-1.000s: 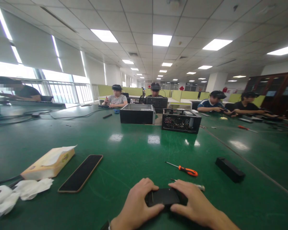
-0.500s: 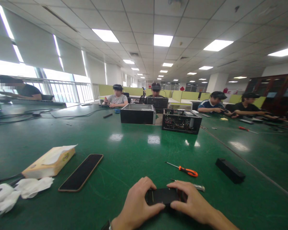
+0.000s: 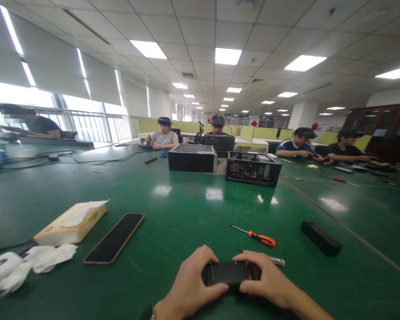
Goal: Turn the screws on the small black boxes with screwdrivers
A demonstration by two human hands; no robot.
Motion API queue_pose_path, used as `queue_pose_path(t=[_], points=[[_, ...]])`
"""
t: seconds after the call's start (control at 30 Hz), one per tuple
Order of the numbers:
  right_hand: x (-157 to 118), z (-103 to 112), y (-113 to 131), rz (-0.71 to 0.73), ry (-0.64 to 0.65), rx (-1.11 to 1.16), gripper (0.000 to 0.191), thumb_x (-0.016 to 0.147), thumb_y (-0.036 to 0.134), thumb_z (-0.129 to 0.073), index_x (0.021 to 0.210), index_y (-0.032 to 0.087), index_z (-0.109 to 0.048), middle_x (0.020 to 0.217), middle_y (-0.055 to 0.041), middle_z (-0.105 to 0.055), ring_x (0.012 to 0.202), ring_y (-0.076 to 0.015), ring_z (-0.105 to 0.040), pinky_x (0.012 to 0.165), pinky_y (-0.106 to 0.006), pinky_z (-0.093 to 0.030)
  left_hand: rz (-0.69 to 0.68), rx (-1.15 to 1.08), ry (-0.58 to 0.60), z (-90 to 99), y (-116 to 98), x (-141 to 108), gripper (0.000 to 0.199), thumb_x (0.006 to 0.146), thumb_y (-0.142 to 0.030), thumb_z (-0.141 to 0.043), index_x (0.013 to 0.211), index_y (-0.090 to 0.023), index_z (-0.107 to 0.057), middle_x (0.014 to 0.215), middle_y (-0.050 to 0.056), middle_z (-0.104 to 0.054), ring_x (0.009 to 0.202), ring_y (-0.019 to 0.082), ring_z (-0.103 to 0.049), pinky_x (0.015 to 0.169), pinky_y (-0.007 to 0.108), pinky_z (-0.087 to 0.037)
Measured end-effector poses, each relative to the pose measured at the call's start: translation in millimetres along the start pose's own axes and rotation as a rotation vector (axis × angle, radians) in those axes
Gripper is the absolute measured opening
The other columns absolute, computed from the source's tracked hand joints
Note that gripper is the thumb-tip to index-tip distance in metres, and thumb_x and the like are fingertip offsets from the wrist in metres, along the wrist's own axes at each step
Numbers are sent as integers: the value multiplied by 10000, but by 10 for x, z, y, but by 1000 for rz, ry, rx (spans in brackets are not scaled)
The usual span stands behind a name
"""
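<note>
Between my two hands is a small black rectangular box-like device (image 3: 229, 272), lying lengthwise above the green tabletop. My left hand (image 3: 193, 280) is closed round its left end, thumb along the near edge and fingers over the far edge. The right end is gripped by my right hand (image 3: 270, 278) in the same way, its thumb at the near corner. What the device is exactly cannot be made out. Just beyond my right hand lies a screwdriver with a clear handle (image 3: 277, 261), partly hidden by the fingers. Farther off rests an orange-and-black screwdriver (image 3: 262, 238).
A phone (image 3: 115, 240), a tissue pack (image 3: 71, 222) and crumpled tissues (image 3: 48, 258) lie on the left. To the right sits a black oblong block (image 3: 321, 238). Two computer cases (image 3: 192, 160) stand farther back. Several people sit around the table (image 3: 173, 209).
My hands and the black device stay almost in place; the right thumb shifts slightly right along the near edge. The whole view has moved a little.
</note>
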State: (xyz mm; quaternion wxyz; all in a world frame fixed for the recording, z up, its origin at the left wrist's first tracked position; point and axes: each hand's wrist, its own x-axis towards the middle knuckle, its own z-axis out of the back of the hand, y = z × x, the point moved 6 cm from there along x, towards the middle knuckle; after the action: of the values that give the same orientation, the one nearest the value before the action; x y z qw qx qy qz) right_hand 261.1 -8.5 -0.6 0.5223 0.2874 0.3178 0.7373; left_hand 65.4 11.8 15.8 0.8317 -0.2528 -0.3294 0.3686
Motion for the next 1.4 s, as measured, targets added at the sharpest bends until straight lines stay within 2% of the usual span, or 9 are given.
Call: queue_pose_path(t=[0.2,0.37,0.5,0.67,0.8,0.87,1.1,1.23,1.4], points=[[14,13,-32,-42,1,-6,769,589,699,-756,1199,235,-698,1144,-101,-683,981,-313,-609,878,-390,-457,21,9,-3,-29,43,-4,324,667,-282,-826,884,-193,-603,877,13,-619,803,209,-577,708,278,-434],[4,-11,32,24,11,-76,657,644,622,-766,1162,223,-708,1149,-103,-691,1078,-334,-588,959,-417,-419,1,16,-17,-14,12,-6,341,668,-323,-838,890,-196,-613,883,20,-627,811,220,-588,717,291,-453],[-2,79,-61,10,-51,13,558,653,524,-788,1099,195,-718,1039,-87,-715,920,-286,-640,802,-357,-489,-28,-1,-116,107,-12,-2,240,786,-294,-750,960,-199,-615,941,39,-636,870,229,-596,786,316,-472],[-34,645,-533,-89,-325,214,579,718,531,-715,1153,154,-649,993,-89,-729,871,-279,-676,713,-335,-533,-26,-16,-225,252,44,9,139,894,-315,-623,961,-193,-618,916,51,-640,817,220,-601,725,308,-482],[-216,1239,-1025,-336,-721,-33,676,751,639,-622,1189,124,-610,832,-83,-745,743,-274,-703,697,-350,-542,-30,1,-202,216,50,15,100,902,-292,-615,914,-193,-622,866,40,-639,794,212,-603,718,301,-477],[-297,1414,-1196,-434,-811,-142,688,751,657,-605,1164,108,-619,758,-92,-739,715,-299,-703,705,-386,-528,-32,12,-180,179,35,12,75,902,-267,-614,888,-193,-624,848,36,-639,786,207,-602,716,297,-473],[-339,1581,-1479,-555,-825,-323,689,674,678,-636,1030,91,-694,968,-205,-738,913,-401,-678,787,-458,-502,-30,31,-149,123,36,23,54,894,-226,-612,864,-185,-631,826,38,-637,773,206,-598,699,291,-459],[-305,1583,-1530,-552,-803,-368,737,686,687,-607,1121,95,-676,1119,-199,-713,1042,-385,-651,863,-440,-497,-41,33,-149,121,53,20,50,891,-221,-611,875,-181,-636,826,42,-634,783,210,-600,704,292,-459],[-325,1612,-1536,-561,-786,-389,705,716,701,-566,1079,114,-709,1104,-186,-721,1023,-371,-660,862,-433,-504,-41,35,-160,118,65,8,45,882,-211,-620,855,-179,-636,814,41,-632,771,209,-600,700,291,-462]])
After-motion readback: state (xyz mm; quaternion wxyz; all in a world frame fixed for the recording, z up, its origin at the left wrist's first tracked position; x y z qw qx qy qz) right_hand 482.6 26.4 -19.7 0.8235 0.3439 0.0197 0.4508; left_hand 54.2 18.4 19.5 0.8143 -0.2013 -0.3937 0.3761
